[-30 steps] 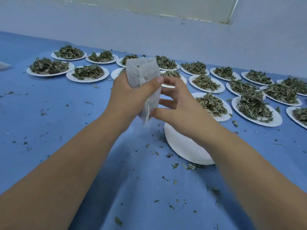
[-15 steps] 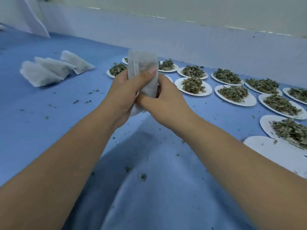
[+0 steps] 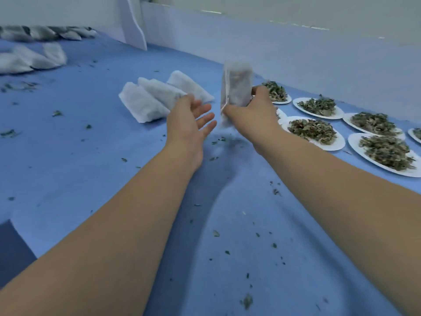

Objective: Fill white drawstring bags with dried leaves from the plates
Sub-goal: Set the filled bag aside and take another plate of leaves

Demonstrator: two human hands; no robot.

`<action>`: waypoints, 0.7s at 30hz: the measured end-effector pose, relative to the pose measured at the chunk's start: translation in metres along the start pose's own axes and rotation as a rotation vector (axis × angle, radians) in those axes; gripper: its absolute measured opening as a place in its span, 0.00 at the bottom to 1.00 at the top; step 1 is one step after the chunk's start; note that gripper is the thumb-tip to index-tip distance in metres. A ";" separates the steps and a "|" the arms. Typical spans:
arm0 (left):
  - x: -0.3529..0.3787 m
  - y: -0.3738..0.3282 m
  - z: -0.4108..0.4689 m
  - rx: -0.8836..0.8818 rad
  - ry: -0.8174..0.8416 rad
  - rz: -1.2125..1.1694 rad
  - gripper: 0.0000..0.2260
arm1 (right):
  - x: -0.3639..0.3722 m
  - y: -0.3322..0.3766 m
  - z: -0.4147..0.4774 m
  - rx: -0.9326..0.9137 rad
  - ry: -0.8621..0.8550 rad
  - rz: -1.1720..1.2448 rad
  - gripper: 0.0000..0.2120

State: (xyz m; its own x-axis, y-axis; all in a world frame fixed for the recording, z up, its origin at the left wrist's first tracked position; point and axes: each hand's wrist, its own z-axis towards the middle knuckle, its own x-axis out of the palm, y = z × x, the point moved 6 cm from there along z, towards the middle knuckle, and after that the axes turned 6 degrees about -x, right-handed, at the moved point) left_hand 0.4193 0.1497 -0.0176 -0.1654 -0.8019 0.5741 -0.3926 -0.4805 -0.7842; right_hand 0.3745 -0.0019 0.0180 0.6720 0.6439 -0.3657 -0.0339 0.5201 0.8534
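My right hand (image 3: pixel 252 108) grips a white drawstring bag (image 3: pixel 238 83) with dried leaves inside, holding it upright above the blue table. Its string hangs along the bag's left side. My left hand (image 3: pixel 190 119) hovers just left of the bag, fingers straight and spread, touching nothing. Three filled white bags (image 3: pixel 157 98) lie side by side on the table beyond my left hand. Several white plates heaped with dried leaves (image 3: pixel 313 131) stand to the right of my right hand.
More filled bags (image 3: pixel 32 58) lie at the far left, and others pile against the back wall (image 3: pixel 47 33). A white panel (image 3: pixel 134 23) leans at the back. Leaf crumbs are scattered over the blue table (image 3: pixel 91 174).
My left hand has let go of the bag and opened. My right hand now holds the bag alone. The view has swung left, showing the filled bags closer.
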 end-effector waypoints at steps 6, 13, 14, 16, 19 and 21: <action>-0.006 0.007 0.003 -0.178 0.013 -0.315 0.15 | 0.050 0.002 0.097 -0.118 -0.100 -0.128 0.15; 0.008 0.022 0.000 -0.276 0.037 -0.275 0.13 | 0.089 -0.028 0.164 -0.056 0.073 -0.525 0.14; 0.011 0.024 -0.001 -0.284 0.047 -0.261 0.13 | 0.095 -0.032 0.166 -0.048 0.114 -0.593 0.16; 0.016 0.027 -0.004 -0.293 0.062 -0.248 0.12 | 0.103 -0.037 0.168 -0.056 0.155 -0.635 0.15; 0.018 0.028 -0.007 -0.294 0.074 -0.233 0.12 | 0.099 -0.039 0.170 -0.057 0.138 -0.554 0.15; 0.019 0.027 -0.007 -0.281 0.080 -0.212 0.12 | 0.088 -0.042 0.170 -0.031 0.124 -0.489 0.18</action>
State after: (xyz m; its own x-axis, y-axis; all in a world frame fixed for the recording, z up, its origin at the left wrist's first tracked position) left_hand 0.3989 0.1243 -0.0265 -0.1199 -0.6590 0.7425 -0.6576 -0.5076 -0.5567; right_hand 0.5607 -0.0627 0.0131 0.5219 0.3817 -0.7628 0.2400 0.7924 0.5608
